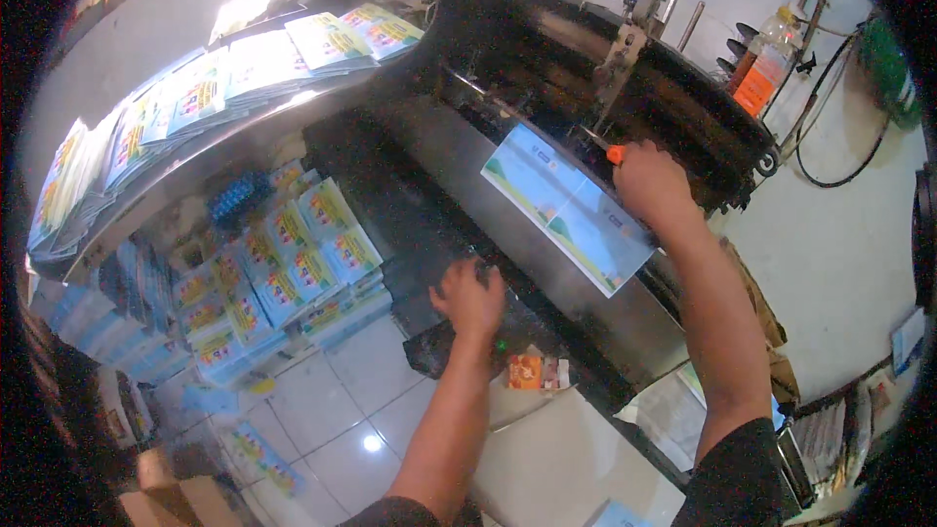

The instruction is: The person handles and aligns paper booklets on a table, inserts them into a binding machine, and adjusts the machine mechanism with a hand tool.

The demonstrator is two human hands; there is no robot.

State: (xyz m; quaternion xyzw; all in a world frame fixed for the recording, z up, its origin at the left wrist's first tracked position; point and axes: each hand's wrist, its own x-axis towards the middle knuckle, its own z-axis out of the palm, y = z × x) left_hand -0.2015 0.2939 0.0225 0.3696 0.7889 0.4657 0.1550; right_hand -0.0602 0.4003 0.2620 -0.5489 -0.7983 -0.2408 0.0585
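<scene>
One printed sheet (566, 207), thin and limp, lying flat on metal bed (459, 161) of black machine (625, 68), near its far edge. Right hand (652, 181) at sheet's far edge, fingers closed on orange knob (615, 153); left hand (470, 298) on bed's near edge, fingers curled down. Probably light and easy to crease, so best taken by an edge.

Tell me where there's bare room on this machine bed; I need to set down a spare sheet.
Bare metal bed lies between the printed sheet and the black back housing. Crowded: the curved shelf and the booklet stacks beneath. The left hand rests on the front edge.
</scene>
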